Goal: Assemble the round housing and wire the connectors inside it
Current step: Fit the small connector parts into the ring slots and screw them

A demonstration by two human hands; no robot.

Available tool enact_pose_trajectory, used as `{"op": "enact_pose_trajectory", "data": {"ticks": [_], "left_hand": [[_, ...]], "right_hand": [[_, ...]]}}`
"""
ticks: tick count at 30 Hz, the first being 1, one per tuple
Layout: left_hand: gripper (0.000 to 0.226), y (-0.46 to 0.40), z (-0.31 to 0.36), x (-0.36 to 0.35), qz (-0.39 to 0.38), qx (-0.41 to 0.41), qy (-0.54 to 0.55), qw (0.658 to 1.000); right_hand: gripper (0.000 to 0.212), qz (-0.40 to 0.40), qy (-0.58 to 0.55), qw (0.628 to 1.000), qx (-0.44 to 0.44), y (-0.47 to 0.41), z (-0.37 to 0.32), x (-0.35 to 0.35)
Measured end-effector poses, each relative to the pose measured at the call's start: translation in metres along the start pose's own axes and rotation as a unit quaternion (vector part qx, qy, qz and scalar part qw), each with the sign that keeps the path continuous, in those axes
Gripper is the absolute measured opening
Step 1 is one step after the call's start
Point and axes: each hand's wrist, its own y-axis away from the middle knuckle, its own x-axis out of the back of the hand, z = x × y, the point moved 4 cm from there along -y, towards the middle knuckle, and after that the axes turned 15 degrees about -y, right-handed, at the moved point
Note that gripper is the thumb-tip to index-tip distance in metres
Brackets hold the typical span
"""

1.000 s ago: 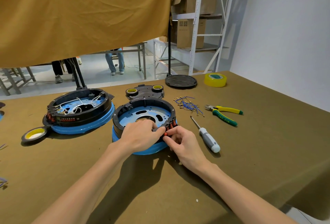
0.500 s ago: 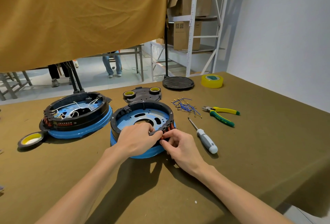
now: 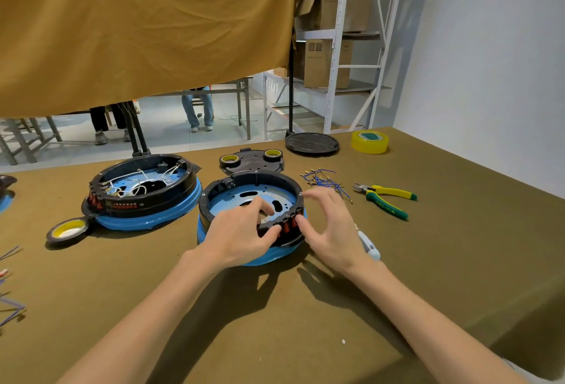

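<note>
Round housing point(image 3: 250, 191) near middle of table point(image 3: 458, 261), black ring on blue base, blue plate with cutouts inside, row of red connectors point(image 3: 287, 226) on near-right rim. Left hand point(image 3: 241, 233) gripping near rim, thumb outside by connectors, fingers curled over into ring. Right hand point(image 3: 330, 227) just right of rim, fingers spread and loose, thumb tip touching or nearly touching connectors, holding nothing.

Open table surface in front of housing up to near edge, only forearms and shadows there. Wide bare stretch on right, out to right edge by wall. Far edge of table behind black lid point(image 3: 312, 143) and yellow tape roll point(image 3: 370, 142).

Second housing point(image 3: 143, 191) to left, well apart, same black ring on blue base, white wires and dark parts inside; white print on its side, too small to read. Dark tape roll with yellow core point(image 3: 67, 229) touching or just beside its near-left edge. Black cover plate point(image 3: 252, 160) behind first housing, two small tape rolls on it.

Bundle of blue wires point(image 3: 324, 181) right of housing, right hand partly over it. Pliers point(image 3: 385, 200) with green and yellow handles farther right, lettering reads "JING-DIN" or similar. Screwdriver point(image 3: 370, 246) mostly hidden behind right wrist.

Cardboard boxes on shelf rack point(image 3: 333, 47) behind, labels unreadable.
</note>
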Motion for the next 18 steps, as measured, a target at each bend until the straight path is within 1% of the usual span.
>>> {"op": "enact_pose_trajectory", "data": {"ticks": [1, 3, 4, 6, 8, 10, 13, 16, 18], "left_hand": [[0.039, 0.003, -0.002, 0.003, 0.001, -0.007, 0.005, 1.0], [0.045, 0.008, -0.006, 0.008, 0.002, -0.019, 0.011, 1.0], [0.049, 0.011, -0.007, 0.009, 0.001, -0.026, 0.013, 1.0], [0.058, 0.014, -0.007, 0.011, 0.002, -0.034, 0.01, 0.999], [0.063, 0.014, -0.006, 0.013, 0.009, -0.034, 0.001, 0.999], [0.064, 0.014, -0.006, 0.012, 0.022, -0.031, 0.006, 0.999], [0.061, 0.013, -0.008, 0.014, 0.029, -0.036, 0.026, 0.999], [0.058, 0.014, -0.012, 0.018, 0.021, -0.042, 0.047, 0.998], [0.06, 0.018, -0.013, 0.02, 0.013, -0.047, 0.064, 0.997]], "right_hand": [[0.04, -0.05, 0.032, 0.998, 0.003, -0.009, 0.002, 0.001], [0.044, -0.156, 0.084, 0.984, 0.001, -0.022, 0.009, 0.0], [0.043, -0.196, 0.092, 0.976, -0.001, -0.024, 0.012, -0.001], [0.042, -0.241, 0.081, 0.967, -0.004, -0.03, 0.015, -0.003], [0.049, -0.256, 0.081, 0.963, 0.009, -0.037, 0.016, -0.003], [0.053, -0.258, 0.084, 0.962, 0.044, -0.042, 0.015, -0.003], [0.047, -0.23, 0.075, 0.966, 0.094, -0.043, 0.012, -0.01], [0.05, -0.207, 0.06, 0.973, 0.085, -0.041, 0.013, -0.014], [0.049, -0.22, 0.045, 0.972, 0.068, -0.04, 0.015, -0.013]]}}
